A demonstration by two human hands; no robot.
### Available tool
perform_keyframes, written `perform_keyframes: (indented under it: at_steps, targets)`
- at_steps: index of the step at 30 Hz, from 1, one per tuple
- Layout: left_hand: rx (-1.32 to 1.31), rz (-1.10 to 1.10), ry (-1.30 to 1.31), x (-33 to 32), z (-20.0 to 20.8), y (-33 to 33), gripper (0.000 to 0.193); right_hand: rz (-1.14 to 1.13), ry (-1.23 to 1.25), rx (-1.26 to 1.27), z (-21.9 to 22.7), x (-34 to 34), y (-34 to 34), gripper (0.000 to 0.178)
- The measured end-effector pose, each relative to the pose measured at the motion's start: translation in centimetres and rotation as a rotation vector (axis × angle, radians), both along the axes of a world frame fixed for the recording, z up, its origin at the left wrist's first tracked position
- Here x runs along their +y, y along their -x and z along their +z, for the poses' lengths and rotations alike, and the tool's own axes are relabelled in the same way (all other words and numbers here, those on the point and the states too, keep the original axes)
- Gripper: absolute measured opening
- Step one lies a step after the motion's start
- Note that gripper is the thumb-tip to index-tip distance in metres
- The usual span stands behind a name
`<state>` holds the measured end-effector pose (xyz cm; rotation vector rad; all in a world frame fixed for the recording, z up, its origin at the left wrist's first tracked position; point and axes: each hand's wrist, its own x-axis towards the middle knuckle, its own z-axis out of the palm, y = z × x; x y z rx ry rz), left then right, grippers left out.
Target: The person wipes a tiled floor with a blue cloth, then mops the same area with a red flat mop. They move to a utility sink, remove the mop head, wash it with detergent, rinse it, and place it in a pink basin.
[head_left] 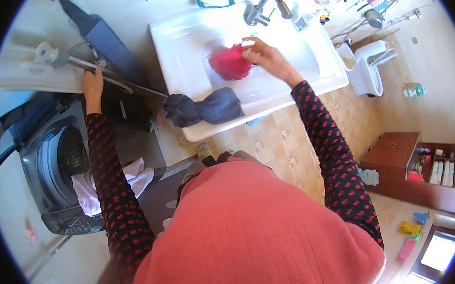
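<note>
At the left, my left hand (93, 82) is closed at a thin metal pole (136, 85), which runs slanting down toward the sink's left edge. My right hand (268, 58) reaches over the white sink (323, 54), its fingers bent onto the right side of a red shaggy cloth (228, 64). This cloth lies bunched in the basin, its edge ragged; the exact grip of my fingertips is partly hidden. Dark grey wet-looking cloth (216, 106) drapes over the sink's near left corner, close to the pole's lower end.
A grey faucet (264, 12) stands at the sink's back edge. The top-loading washing machine (43, 209) at left has its lid up, with a pale pink garment (86, 194) over its rim. To the right are a toilet (367, 72) and a brown cabinet (390, 153).
</note>
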<state>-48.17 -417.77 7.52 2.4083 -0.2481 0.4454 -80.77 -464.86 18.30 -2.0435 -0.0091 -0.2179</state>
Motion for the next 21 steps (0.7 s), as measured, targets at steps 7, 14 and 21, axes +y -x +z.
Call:
perform_keyframes:
  at_steps: [7, 14, 21]
  targets:
    - [0.248, 0.158, 0.043, 1.6, -2.6, -1.1, 0.067, -0.150, 0.571, 0.605, -13.4, -9.4, 3.1, 0.030]
    - [0.379, 0.142, 0.140, 1.0, -1.4, 4.2, 0.066, -0.396, 0.712, 0.412, -21.4, -15.9, -3.7, 0.037]
    - [0.483, 0.037, 0.386, -1.4, -0.3, 14.8, 0.047, -0.347, 0.549, 0.365, -24.1, -20.0, -8.0, 0.022]
